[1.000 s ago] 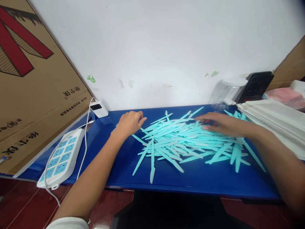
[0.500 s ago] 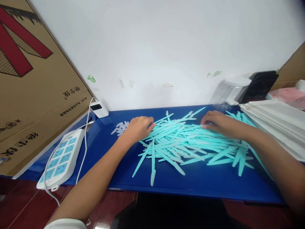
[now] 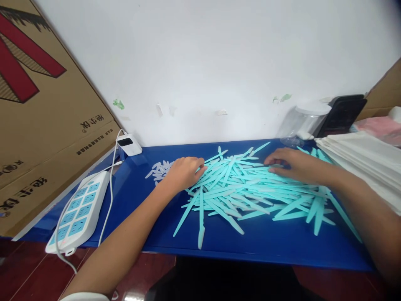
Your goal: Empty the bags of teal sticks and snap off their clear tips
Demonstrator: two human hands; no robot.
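Observation:
A loose heap of slim teal sticks with paler ends, shaped like eyebrow razors (image 3: 232,188), spreads across the blue table. At the heap's upper left edge is my left hand (image 3: 184,173), its fingers curled and the thumb near the index fingertip; what lies between them is too small to make out. My right hand (image 3: 286,163) hovers over the heap's right part, thumb and fingers apart, with nothing visible held. Left of my left hand, and partly hidden by it, lies a small pile of translucent pieces (image 3: 159,169).
A white power strip (image 3: 79,209) with cables and a small white device (image 3: 130,144) are at the left, beside a large cardboard box (image 3: 56,138). To the right stand a clear lidded jar (image 3: 308,121), a black panel (image 3: 343,113) and stacked white sheets (image 3: 360,154).
My right thumb and fingers have parted from a pinch at the heap and shifted slightly right. My left hand stays at the heap's left edge. The view has shifted a little.

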